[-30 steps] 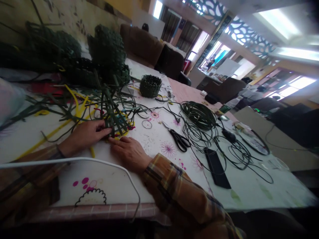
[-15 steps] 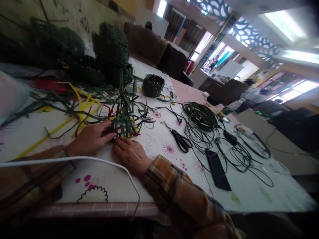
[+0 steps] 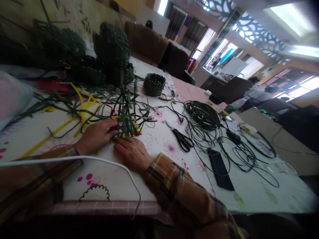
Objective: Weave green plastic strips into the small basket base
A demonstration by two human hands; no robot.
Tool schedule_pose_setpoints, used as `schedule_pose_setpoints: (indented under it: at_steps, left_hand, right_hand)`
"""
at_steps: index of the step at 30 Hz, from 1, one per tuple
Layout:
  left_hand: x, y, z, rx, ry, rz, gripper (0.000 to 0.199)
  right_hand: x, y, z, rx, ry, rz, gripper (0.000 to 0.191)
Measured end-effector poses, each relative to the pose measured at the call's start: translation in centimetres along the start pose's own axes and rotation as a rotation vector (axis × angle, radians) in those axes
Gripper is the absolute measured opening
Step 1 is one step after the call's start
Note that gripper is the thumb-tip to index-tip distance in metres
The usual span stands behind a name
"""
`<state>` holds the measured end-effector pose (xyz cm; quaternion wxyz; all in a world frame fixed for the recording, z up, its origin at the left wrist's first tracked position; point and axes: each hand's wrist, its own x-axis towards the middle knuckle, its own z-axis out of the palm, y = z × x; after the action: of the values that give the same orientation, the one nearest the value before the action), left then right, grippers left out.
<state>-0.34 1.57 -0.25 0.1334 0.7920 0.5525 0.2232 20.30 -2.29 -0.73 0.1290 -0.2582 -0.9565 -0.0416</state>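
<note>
Dark green strips make up the woven piece (image 3: 126, 126) left of the frame's centre, its loose ends splaying upward, with yellow and red bits around its base. The left hand (image 3: 96, 135) is at its near left edge, thumb and fingers drawn together; the right hand (image 3: 133, 153) lies low along the near edge, fingers bent and close together. The two probably brace the base between them so the springy ends do not pull it about. The scissors (image 3: 183, 141) lie right of centre, handles towards the lower right, apparently put aside within reach. The cord coil (image 3: 203, 114) sits farther right, perhaps to keep its loops off the working spot.

The fingertips are hidden against the weave, so whether either hand pinches a strip I cannot tell. A white cable (image 3: 107, 161) crosses the left sleeve (image 3: 50, 181) and is cut off at the left border. The green heap (image 3: 59, 43) at upper left blurs into shadow.
</note>
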Motion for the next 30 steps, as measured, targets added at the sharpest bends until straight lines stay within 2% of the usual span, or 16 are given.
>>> schedule_pose_setpoints:
  at_steps: [5, 10, 18, 23, 30]
  left_hand:
    - [-0.1, -0.7, 1.2, 0.069, -0.008, 0.018, 0.029]
    - [-0.2, -0.4, 1.2, 0.120, -0.061, 0.005, 0.038]
    - [1.1, -0.5, -0.1, 0.058, -0.171, 0.021, 0.042]
    - [1.4, -0.6, -0.1, 0.051, -0.211, 0.033, 0.044]
    - [2.0, -0.6, 0.1, 0.080, -0.278, -0.004, 0.028]
  right_hand:
    - [-0.2, 0.1, 0.5, -0.031, 0.044, 0.001, 0.023]
    - [-0.4, 0.3, 0.7, -0.036, 0.081, -0.028, 0.028]
    - [0.1, -0.1, -0.1, -0.076, -0.023, -0.053, 0.021]
    - [0.6, -0.1, -1.0, -0.042, -0.078, -0.059, 0.019]
    - [1.7, -0.3, -1.0, -0.051, -0.144, -0.069, 0.021]
